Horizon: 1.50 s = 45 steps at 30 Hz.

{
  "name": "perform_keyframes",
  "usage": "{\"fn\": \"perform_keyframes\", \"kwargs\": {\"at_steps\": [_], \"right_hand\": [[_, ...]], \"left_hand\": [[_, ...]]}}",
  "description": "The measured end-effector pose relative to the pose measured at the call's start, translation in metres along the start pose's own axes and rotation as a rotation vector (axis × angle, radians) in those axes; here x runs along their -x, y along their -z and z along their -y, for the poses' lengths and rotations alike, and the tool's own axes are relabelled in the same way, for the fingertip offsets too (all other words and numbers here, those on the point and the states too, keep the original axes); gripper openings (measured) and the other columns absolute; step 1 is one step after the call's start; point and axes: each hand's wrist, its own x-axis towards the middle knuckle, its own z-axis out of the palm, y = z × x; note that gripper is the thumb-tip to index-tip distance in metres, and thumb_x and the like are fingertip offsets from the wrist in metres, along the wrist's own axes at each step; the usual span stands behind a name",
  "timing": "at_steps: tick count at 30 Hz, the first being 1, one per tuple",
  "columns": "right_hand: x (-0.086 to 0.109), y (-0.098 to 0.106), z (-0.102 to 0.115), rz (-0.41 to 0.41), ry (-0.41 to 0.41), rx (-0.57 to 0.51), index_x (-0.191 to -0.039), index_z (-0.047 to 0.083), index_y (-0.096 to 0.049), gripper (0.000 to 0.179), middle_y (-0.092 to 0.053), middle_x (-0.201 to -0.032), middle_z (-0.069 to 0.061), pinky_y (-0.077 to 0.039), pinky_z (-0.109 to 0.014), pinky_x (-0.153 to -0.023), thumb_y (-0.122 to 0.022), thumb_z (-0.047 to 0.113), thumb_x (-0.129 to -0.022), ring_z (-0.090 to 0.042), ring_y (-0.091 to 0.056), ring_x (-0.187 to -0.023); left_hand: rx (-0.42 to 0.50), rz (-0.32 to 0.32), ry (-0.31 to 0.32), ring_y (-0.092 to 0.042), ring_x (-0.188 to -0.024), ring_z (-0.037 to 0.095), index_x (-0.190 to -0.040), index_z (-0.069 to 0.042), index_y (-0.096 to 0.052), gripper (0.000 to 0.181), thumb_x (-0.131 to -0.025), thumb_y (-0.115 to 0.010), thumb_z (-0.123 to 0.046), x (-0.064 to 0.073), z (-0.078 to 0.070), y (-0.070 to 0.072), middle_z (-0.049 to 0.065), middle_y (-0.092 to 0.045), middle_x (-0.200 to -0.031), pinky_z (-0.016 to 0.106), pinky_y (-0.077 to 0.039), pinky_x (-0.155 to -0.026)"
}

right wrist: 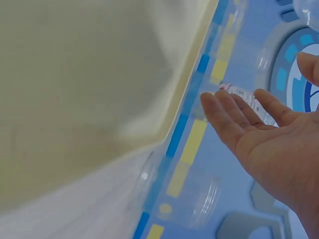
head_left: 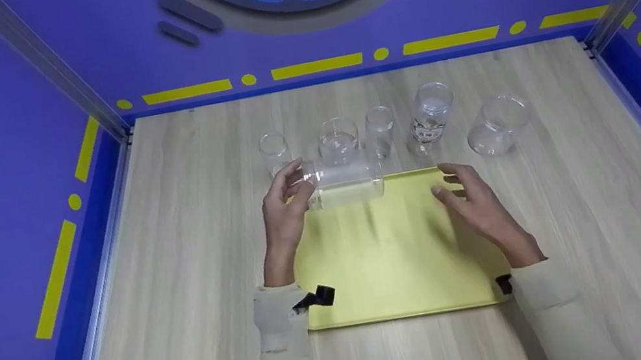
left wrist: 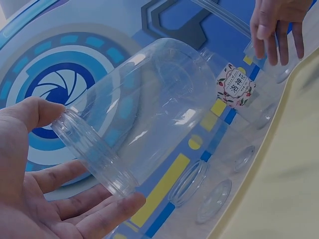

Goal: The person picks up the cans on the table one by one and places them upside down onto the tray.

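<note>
My left hand point(head_left: 284, 216) pinches a clear jar point(head_left: 347, 182) by its threaded rim, with the thumb on one side and the fingers on the other. Lying sideways in the air over the back of the yellow tray point(head_left: 401, 264), the jar has its mouth toward the left palm and its base to the right. In the left wrist view the jar point(left wrist: 149, 109) is see-through and unlabelled. My right hand point(head_left: 480, 204) hovers above the tray's right side, holding nothing, its fingers loosely bent. The right wrist view shows that palm point(right wrist: 284, 144) bare.
Behind the tray stand a small clear jar point(head_left: 274, 146), a squat one point(head_left: 339, 137), a narrow one point(head_left: 379, 130), a tall jar point(head_left: 430, 129) with a printed label, and a wide one point(head_left: 499, 125). Blue walls point(head_left: 311, 50) enclose the wooden table point(head_left: 193, 281).
</note>
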Motion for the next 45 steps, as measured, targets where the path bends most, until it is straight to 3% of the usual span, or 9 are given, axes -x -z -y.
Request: {"fn": "perform_keyframes", "kwargs": {"at_steps": [10, 19, 26, 37, 45], "right_hand": [[-0.007, -0.014, 0.021, 0.033, 0.015, -0.192, -0.157, -0.004, -0.042, 0.055, -0.043, -0.158, -0.026, -0.038, -0.057, -0.115, -0.06, 0.019, -0.11, -0.042, -0.046, -0.143], [-0.012, -0.023, 0.035, 0.051, 0.029, -0.352, -0.154, -0.01, -0.04, 0.05, -0.045, -0.155, -0.029, -0.048, -0.026, -0.103, -0.055, 0.006, -0.109, -0.042, -0.048, -0.14], [-0.017, -0.028, 0.045, 0.073, 0.069, -0.493, -0.157, -0.01, -0.037, 0.054, -0.045, -0.155, -0.029, -0.05, -0.03, -0.104, -0.054, 0.005, -0.107, -0.048, -0.044, -0.142], [-0.018, -0.035, 0.05, 0.142, 0.091, -0.513, -0.164, 0.0, -0.032, 0.065, -0.042, -0.159, -0.025, -0.046, -0.036, -0.112, -0.058, 0.007, -0.105, -0.043, -0.04, -0.148], [-0.019, -0.039, 0.052, 0.145, 0.072, -0.569, -0.164, -0.003, -0.027, 0.068, -0.036, -0.16, -0.032, -0.047, -0.035, -0.109, -0.057, 0.005, -0.103, -0.044, -0.039, -0.146]], "left_hand": [[0.014, 0.017, 0.0, -0.066, -0.117, 0.026, -0.147, -0.006, -0.061, 0.054, -0.098, -0.07, -0.026, 0.001, 0.001, -0.006, 0.015, -0.065, -0.135, 0.04, -0.06, -0.086], [0.007, 0.02, -0.004, -0.066, -0.116, 0.026, -0.146, -0.005, -0.062, 0.052, -0.099, -0.071, -0.024, 0.001, 0.002, -0.009, 0.015, -0.066, -0.135, 0.04, -0.06, -0.085], [0.005, 0.038, -0.012, -0.066, -0.116, 0.027, -0.146, -0.005, -0.062, 0.055, -0.097, -0.07, -0.029, 0.001, 0.002, -0.013, 0.013, -0.066, -0.133, 0.046, -0.06, -0.088], [0.005, 0.071, 0.007, -0.065, -0.118, 0.026, -0.148, -0.009, -0.06, 0.057, -0.098, -0.069, -0.034, 0.002, 0.001, -0.016, 0.013, -0.064, -0.136, 0.043, -0.06, -0.089], [0.033, 0.073, 0.022, -0.065, -0.117, 0.026, -0.149, -0.004, -0.059, 0.059, -0.098, -0.07, -0.032, 0.001, 0.001, -0.022, 0.015, -0.064, -0.136, 0.039, -0.059, -0.086]]}}
